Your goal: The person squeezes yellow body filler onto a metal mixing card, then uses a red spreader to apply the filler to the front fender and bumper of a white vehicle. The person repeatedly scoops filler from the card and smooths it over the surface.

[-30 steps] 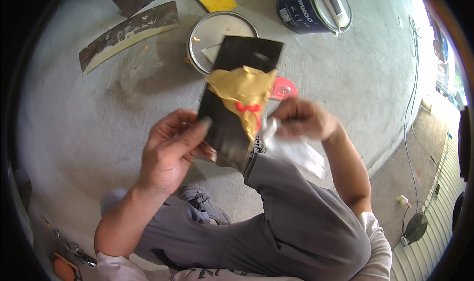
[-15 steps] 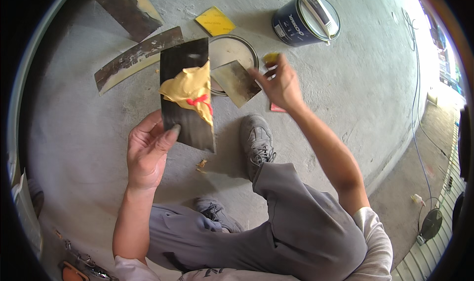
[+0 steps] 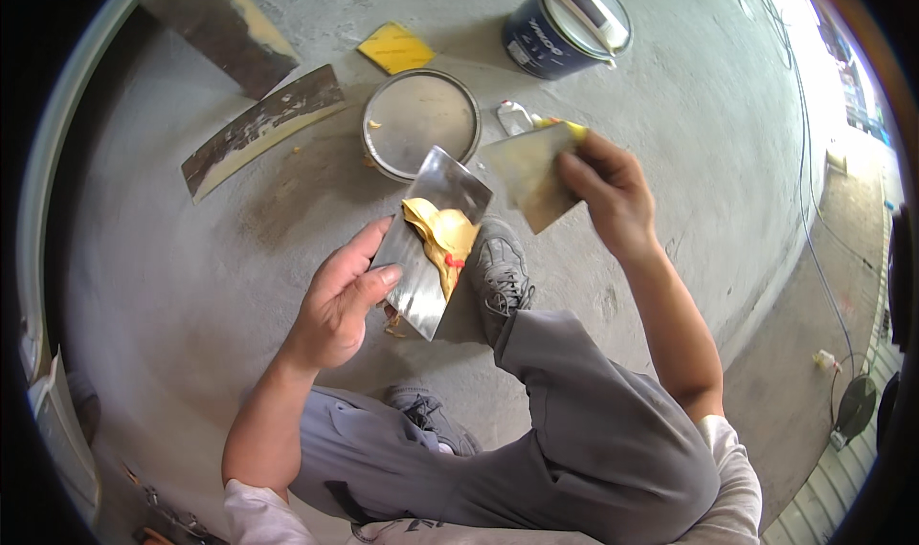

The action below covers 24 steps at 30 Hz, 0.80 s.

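Observation:
My left hand (image 3: 335, 311) grips a flat metal plate (image 3: 402, 287) by its left edge; a mound of yellow paste (image 3: 438, 229) with a red streak lies on it. My right hand (image 3: 608, 186) holds a thin square metal spreader (image 3: 531, 172) with yellow along its top, slightly blurred, raised to the right of the plate. Just beyond the plate on the floor stands a round can (image 3: 421, 124) with a closed, grey lid carrying bits of dried yellow paste. A small white-and-red item (image 3: 514, 116), too small to identify, lies behind the spreader.
At the back are a dark blue bucket (image 3: 546, 38) with a white tube on its lid, a yellow square sheet (image 3: 394, 47), and two worn panels (image 3: 258, 129) on the concrete floor (image 3: 708, 133). My shoes and knee are below my hands. Cables (image 3: 814, 229) run along the right.
My right hand no longer holds the white thing; it has taken the spreader from the can's lid and moved rightward. My left hand's plate has tilted flatter and shifted lower, rightward since half a second ago.

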Each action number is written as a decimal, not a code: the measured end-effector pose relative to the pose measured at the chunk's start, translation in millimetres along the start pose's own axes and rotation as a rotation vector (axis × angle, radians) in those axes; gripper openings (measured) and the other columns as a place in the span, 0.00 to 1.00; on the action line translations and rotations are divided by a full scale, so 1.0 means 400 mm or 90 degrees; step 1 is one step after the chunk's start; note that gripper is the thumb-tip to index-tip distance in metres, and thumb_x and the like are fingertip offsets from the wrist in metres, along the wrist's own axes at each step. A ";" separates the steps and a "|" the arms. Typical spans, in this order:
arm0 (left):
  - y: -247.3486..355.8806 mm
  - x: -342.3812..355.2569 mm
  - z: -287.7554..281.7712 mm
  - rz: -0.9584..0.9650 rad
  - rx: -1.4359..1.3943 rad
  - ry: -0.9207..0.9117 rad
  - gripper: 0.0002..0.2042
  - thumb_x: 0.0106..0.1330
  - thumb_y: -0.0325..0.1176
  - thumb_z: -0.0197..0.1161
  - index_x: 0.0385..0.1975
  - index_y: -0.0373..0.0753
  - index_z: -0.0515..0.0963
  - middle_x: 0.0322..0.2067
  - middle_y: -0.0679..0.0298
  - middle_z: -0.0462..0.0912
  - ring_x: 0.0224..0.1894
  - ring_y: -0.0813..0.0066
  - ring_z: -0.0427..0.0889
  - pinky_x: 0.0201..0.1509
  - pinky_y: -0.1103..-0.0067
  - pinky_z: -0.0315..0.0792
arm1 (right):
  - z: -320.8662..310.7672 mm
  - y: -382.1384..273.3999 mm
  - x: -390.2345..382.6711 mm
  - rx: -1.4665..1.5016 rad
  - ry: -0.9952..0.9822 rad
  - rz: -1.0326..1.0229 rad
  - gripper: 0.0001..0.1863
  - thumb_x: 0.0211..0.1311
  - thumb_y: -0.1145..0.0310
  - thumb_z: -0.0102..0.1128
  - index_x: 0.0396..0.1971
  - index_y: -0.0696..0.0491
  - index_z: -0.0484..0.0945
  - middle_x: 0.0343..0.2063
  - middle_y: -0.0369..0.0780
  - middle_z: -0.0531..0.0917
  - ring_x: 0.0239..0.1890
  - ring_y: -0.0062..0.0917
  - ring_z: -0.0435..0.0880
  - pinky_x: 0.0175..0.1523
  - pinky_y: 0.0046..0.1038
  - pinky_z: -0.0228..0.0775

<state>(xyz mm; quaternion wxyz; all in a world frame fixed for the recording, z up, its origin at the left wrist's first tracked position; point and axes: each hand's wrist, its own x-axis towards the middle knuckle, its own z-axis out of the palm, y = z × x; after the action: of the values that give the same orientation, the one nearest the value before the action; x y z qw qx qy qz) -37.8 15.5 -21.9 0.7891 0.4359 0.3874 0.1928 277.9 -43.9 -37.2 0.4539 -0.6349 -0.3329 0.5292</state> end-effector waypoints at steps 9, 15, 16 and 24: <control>-0.009 0.038 0.103 -0.028 0.025 -0.025 0.22 0.81 0.37 0.48 0.66 0.27 0.70 0.31 0.72 0.77 0.28 0.90 0.72 0.32 0.87 0.70 | 0.083 0.071 -0.071 -0.118 0.056 -0.056 0.17 0.73 0.71 0.61 0.58 0.63 0.79 0.40 0.34 0.85 0.43 0.12 0.79 0.50 0.21 0.74; -0.016 0.095 0.144 -0.012 0.025 0.023 0.20 0.82 0.38 0.46 0.65 0.33 0.71 0.27 0.75 0.74 0.21 0.92 0.65 0.22 0.89 0.62 | 0.085 0.100 -0.171 -0.044 0.049 0.045 0.15 0.73 0.71 0.60 0.55 0.61 0.79 0.39 0.33 0.84 0.41 0.12 0.78 0.47 0.21 0.72; -0.016 0.108 0.146 -0.044 0.040 0.093 0.20 0.82 0.39 0.47 0.67 0.35 0.69 0.25 0.76 0.71 0.20 0.91 0.64 0.22 0.89 0.62 | 0.079 0.094 -0.189 0.012 0.042 0.054 0.13 0.73 0.70 0.61 0.52 0.60 0.80 0.37 0.33 0.84 0.38 0.13 0.78 0.43 0.22 0.71; 0.011 0.105 0.278 -0.008 -0.136 0.101 0.18 0.80 0.39 0.51 0.64 0.39 0.68 0.27 0.77 0.71 0.21 0.92 0.64 0.21 0.89 0.60 | 0.073 0.001 -0.213 -0.072 0.176 -0.580 0.19 0.64 0.83 0.51 0.54 0.56 0.74 0.48 0.49 0.83 0.51 0.38 0.83 0.61 0.42 0.75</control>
<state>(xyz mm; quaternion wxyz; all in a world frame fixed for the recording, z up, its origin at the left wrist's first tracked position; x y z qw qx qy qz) 75.2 -15.0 -1.2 0.7992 0.3303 0.4283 0.2620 230.9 -114.4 -6.8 0.6446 -0.5122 -0.5420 0.1681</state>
